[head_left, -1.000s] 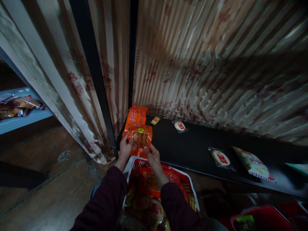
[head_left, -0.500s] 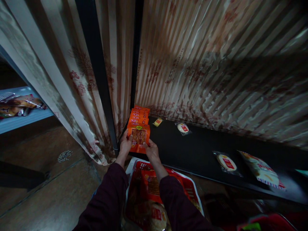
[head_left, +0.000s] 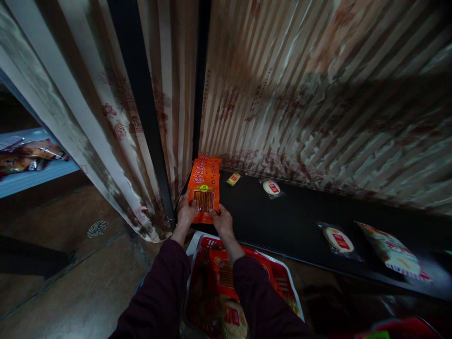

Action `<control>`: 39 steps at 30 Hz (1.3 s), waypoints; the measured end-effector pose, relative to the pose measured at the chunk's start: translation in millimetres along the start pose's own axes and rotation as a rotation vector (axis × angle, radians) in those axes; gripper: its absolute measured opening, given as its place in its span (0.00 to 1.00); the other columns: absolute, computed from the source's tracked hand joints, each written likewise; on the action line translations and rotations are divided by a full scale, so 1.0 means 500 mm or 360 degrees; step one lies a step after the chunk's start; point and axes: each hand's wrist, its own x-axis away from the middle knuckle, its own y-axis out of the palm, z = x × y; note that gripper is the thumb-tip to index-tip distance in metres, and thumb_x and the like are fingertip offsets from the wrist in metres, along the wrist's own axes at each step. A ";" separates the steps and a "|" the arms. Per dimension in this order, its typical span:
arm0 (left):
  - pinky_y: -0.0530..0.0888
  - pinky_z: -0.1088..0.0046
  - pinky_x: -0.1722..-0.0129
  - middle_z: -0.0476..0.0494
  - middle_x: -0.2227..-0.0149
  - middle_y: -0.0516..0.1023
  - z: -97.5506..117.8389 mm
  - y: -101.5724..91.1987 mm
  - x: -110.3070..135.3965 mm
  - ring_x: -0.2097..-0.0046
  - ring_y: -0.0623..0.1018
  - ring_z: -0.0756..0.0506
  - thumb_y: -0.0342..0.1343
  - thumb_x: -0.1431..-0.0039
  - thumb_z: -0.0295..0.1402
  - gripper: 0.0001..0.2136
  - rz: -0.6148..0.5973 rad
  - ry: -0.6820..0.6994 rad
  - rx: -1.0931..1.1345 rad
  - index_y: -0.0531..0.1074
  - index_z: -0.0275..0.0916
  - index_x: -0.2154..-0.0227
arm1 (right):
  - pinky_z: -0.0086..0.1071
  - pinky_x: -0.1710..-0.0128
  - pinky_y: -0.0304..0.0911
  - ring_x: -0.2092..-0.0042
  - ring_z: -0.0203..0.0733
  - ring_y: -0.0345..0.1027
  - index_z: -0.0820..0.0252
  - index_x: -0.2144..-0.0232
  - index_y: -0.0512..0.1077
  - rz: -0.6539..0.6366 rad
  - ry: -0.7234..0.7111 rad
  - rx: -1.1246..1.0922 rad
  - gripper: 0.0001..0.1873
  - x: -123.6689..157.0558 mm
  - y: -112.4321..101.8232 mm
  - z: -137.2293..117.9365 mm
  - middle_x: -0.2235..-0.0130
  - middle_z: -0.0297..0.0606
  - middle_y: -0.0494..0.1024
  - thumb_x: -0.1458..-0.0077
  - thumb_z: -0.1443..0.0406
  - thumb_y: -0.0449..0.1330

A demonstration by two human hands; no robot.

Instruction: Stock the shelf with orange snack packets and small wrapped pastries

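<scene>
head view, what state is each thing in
orange rectangular windowed packet: gripped by left hand and right hand
red slatted plastic basket: open-topped, loaded
small yellow packet: lying flat
round pale wrapped snacks on black shelf: lying apart
beige patterned curtain: hanging in folds

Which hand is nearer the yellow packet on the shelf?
Right. The right hand is in front of the yellow packet, slightly to its left; the left hand is farther left, across the held orange packet.
</scene>
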 end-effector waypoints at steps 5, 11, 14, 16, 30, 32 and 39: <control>0.65 0.62 0.42 0.36 0.48 0.71 0.004 -0.001 0.006 0.45 0.70 0.41 0.50 0.47 0.26 0.21 -0.0021 0.0127 -0.0142 0.69 0.36 0.49 | 0.30 0.64 0.63 0.68 0.40 0.70 0.58 0.64 0.74 0.0036 -0.0005 0.0146 0.14 0.006 0.001 -0.012 0.68 0.35 0.78 0.51 0.61 0.55; 0.63 0.62 0.41 0.38 0.47 0.70 -0.001 0.003 0.011 0.44 0.68 0.41 0.52 0.48 0.26 0.20 0.0007 0.0220 -0.0191 0.70 0.39 0.50 | 0.33 0.58 0.63 0.60 0.45 0.73 0.60 0.53 0.70 0.0074 0.0004 0.0345 0.20 0.008 0.008 -0.028 0.61 0.42 0.79 0.49 0.63 0.54; 0.61 0.60 0.39 0.39 0.45 0.68 -0.009 0.009 0.011 0.42 0.66 0.40 0.52 0.48 0.26 0.20 0.0016 0.0205 -0.0163 0.70 0.40 0.50 | 0.36 0.56 0.64 0.56 0.48 0.73 0.63 0.43 0.61 0.0104 0.0005 0.0498 0.29 0.011 0.017 -0.031 0.56 0.46 0.78 0.48 0.63 0.54; 0.60 0.60 0.39 0.40 0.44 0.68 -0.015 0.013 0.010 0.40 0.64 0.40 0.51 0.48 0.25 0.21 0.0001 0.0197 -0.0128 0.70 0.41 0.50 | 0.37 0.54 0.63 0.53 0.49 0.72 0.63 0.41 0.57 0.0147 -0.0039 0.0548 0.31 0.014 0.023 -0.028 0.53 0.48 0.76 0.47 0.64 0.54; 0.59 0.61 0.38 0.39 0.41 0.66 -0.020 0.014 0.009 0.39 0.63 0.40 0.50 0.47 0.26 0.20 -0.0029 0.0213 -0.0123 0.70 0.39 0.50 | 0.38 0.54 0.61 0.51 0.51 0.66 0.57 0.45 0.65 0.0072 -0.0161 0.0936 0.24 0.041 0.020 -0.043 0.54 0.48 0.72 0.44 0.63 0.54; 0.59 0.61 0.38 0.39 0.41 0.65 -0.018 0.013 0.010 0.39 0.63 0.41 0.50 0.47 0.26 0.20 -0.0036 0.0203 -0.0134 0.69 0.39 0.50 | 0.38 0.53 0.61 0.51 0.50 0.65 0.57 0.46 0.66 0.0115 -0.0202 0.0933 0.23 0.043 0.021 -0.039 0.54 0.47 0.70 0.45 0.63 0.54; 0.59 0.63 0.38 0.37 0.40 0.64 -0.013 0.013 0.009 0.39 0.64 0.41 0.49 0.46 0.25 0.20 -0.0044 0.0209 -0.0165 0.68 0.38 0.48 | 0.38 0.48 0.59 0.47 0.50 0.60 0.61 0.47 0.67 0.0160 -0.0331 0.0906 0.23 0.043 0.024 -0.030 0.47 0.48 0.67 0.46 0.65 0.54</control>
